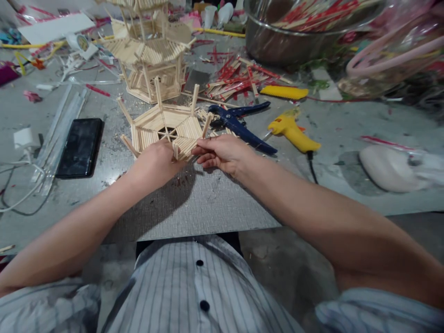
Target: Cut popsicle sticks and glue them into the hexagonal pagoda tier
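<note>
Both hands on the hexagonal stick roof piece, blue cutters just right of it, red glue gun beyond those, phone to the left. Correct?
One slip: the glue gun is yellow, not red, as the head view shows. The rest holds: left hand and right hand are on the hexagonal stick roof piece, blue cutters just right of it, phone to the left.

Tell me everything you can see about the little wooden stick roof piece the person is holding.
The hexagonal stick roof piece looks built from pale wooden sticks laid side by side in sloping panels around a small open centre. Several sticks poke upward and outward at its corners. It sits low on the grey table, in front of a taller stick tower. The left hand grips its near edge, and the right hand touches the near right edge with its fingertips.
</note>
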`<act>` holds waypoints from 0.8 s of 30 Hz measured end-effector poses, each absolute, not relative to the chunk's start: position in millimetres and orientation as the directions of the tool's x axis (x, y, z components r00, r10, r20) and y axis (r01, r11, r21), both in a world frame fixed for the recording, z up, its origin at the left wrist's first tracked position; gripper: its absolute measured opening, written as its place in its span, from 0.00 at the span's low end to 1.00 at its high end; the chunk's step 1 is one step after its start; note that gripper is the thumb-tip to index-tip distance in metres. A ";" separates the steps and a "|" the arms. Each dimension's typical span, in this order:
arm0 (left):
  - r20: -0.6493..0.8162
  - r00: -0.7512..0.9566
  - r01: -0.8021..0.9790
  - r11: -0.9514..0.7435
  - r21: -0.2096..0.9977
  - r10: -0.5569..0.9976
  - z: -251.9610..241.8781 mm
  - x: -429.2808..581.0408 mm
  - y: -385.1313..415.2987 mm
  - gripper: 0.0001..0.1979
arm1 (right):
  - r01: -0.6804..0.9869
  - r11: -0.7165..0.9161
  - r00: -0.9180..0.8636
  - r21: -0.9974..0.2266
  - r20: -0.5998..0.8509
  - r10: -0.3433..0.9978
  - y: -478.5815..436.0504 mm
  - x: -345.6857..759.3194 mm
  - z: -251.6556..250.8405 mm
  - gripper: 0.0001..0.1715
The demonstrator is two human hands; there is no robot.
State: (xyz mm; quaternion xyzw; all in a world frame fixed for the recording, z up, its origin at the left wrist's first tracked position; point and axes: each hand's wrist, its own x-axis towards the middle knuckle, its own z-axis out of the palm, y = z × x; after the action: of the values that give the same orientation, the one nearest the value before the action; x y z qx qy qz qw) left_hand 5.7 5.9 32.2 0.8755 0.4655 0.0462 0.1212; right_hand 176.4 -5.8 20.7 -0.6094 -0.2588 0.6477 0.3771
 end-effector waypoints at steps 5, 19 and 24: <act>-0.057 0.489 0.852 -0.463 0.242 0.870 39.5 11.2 -0.6 0.16 | -0.164 -0.580 0.018 -0.798 -0.590 0.807 -5.1 176.6 19.4 0.10; -0.061 0.444 0.877 -0.420 0.235 0.894 40.5 14.4 -3.5 0.17 | -0.153 -0.568 -0.006 -0.809 -0.574 0.819 -5.0 175.9 20.2 0.10; -0.061 0.423 0.888 -0.400 0.226 0.904 39.9 14.9 -4.0 0.17 | -0.141 -0.570 -0.001 -0.810 -0.575 0.818 -4.5 175.4 19.9 0.11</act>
State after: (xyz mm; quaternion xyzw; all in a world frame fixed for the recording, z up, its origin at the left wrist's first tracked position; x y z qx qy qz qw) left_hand 14.9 -4.0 39.9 0.8359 0.5361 0.0357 0.1122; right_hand 175.4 -4.5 19.9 -0.6028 -0.2808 0.6492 0.3692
